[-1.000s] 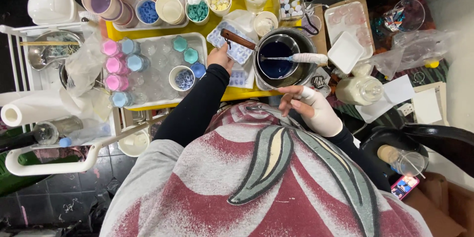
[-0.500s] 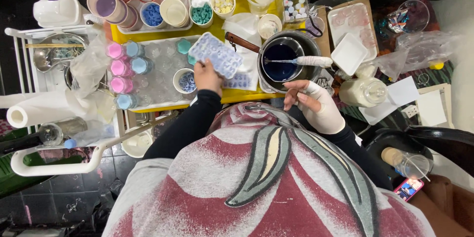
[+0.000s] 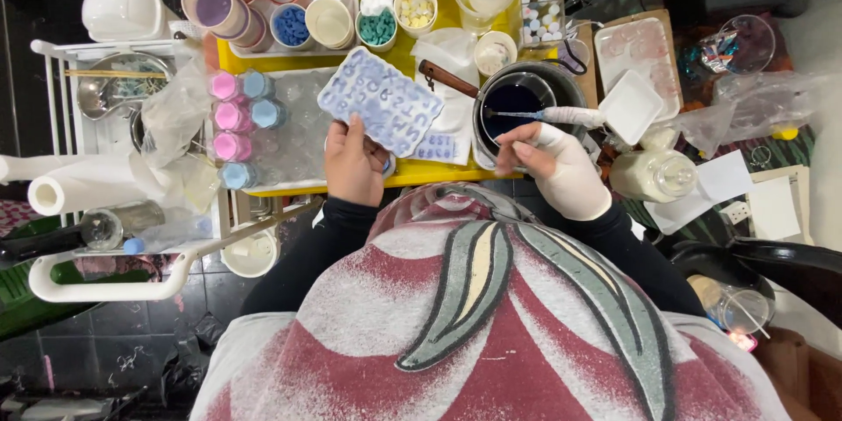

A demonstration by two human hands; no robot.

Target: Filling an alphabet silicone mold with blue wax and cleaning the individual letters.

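My left hand (image 3: 353,160) grips the near corner of a pale lilac letter mould (image 3: 382,99) and holds it tilted above the yellow table (image 3: 412,171). My right hand (image 3: 553,167), in a white glove, pinches the handle of a white spoon (image 3: 561,115) whose tip dips into dark blue liquid in a round black pot (image 3: 517,105). A brown-handled tool (image 3: 447,79) leans by the pot's left rim.
Cups of coloured pieces (image 3: 294,26) crowd the table's far side. Small pink and blue cups (image 3: 237,114) stand on a clear tray at the left. A white square dish (image 3: 629,105) and a cream bottle (image 3: 653,175) sit right of the pot. A paper roll (image 3: 70,193) lies far left.
My left hand picked the letter mould up from beside the pot and drew it nearer and to the left. My right hand moved up from my lap to the spoon handle.
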